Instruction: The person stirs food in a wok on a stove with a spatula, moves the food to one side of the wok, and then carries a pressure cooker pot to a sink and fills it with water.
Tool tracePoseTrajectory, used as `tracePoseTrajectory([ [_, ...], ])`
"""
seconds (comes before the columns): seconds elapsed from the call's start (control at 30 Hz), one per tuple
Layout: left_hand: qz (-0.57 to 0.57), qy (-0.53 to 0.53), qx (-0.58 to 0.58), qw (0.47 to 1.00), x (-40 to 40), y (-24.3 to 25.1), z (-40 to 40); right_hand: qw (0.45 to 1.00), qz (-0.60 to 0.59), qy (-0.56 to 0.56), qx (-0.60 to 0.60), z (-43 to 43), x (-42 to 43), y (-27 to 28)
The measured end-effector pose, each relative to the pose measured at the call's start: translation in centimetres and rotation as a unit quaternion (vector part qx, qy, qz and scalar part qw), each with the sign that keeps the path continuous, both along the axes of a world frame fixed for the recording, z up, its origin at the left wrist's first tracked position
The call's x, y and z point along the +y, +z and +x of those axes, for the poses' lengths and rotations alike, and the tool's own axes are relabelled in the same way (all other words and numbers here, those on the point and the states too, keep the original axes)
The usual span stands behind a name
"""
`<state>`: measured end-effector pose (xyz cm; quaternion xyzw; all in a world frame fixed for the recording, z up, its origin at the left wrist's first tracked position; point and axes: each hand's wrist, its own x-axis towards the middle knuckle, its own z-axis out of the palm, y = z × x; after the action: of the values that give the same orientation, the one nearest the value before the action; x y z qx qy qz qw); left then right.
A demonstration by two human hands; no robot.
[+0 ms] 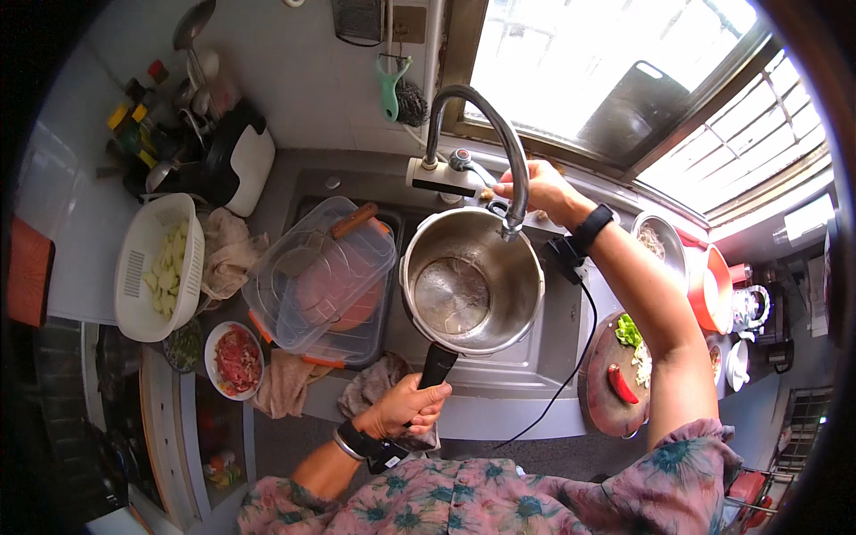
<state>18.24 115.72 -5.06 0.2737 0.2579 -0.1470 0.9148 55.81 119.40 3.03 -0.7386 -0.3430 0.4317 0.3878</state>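
My left hand (404, 404) is wrapped around the black handle (438, 366) of a metal pressure-cooker pot (528, 287). The pot has no lid and is held over the sink, its inside wet with a little liquid or residue at the bottom. Behind the curved chrome spout of the faucet (495, 110), my right hand (545, 190) has its fingertips on the faucet lever (483, 175). The spout's end hangs over the pot's far right rim. No stream of water can be made out.
Clear plastic containers (321, 281) occupy the sink's left side. Further left are a white basket (127, 294) of sliced vegetables and a bowl of raw meat (234, 361). At right, a round cutting board (602, 394) holds a red chili (622, 384); a black cable (568, 381) crosses the counter.
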Motion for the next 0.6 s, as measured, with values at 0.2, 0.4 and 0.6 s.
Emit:
tracePoseTrajectory([
  [0.2,-0.046,0.012,-0.012,0.999,0.1,-0.7,-0.1,0.997,0.037,0.037,-0.054,0.0,3.2,-2.3],
  [0.4,-0.078,0.009,-0.001,0.997,0.3,-0.9,0.5,0.990,0.024,0.032,-0.135,0.7,3.8,-1.5],
  [0.6,-0.120,-0.020,-0.010,0.992,0.4,-1.4,1.4,0.989,0.053,0.001,-0.135,4.2,4.5,-2.8],
])
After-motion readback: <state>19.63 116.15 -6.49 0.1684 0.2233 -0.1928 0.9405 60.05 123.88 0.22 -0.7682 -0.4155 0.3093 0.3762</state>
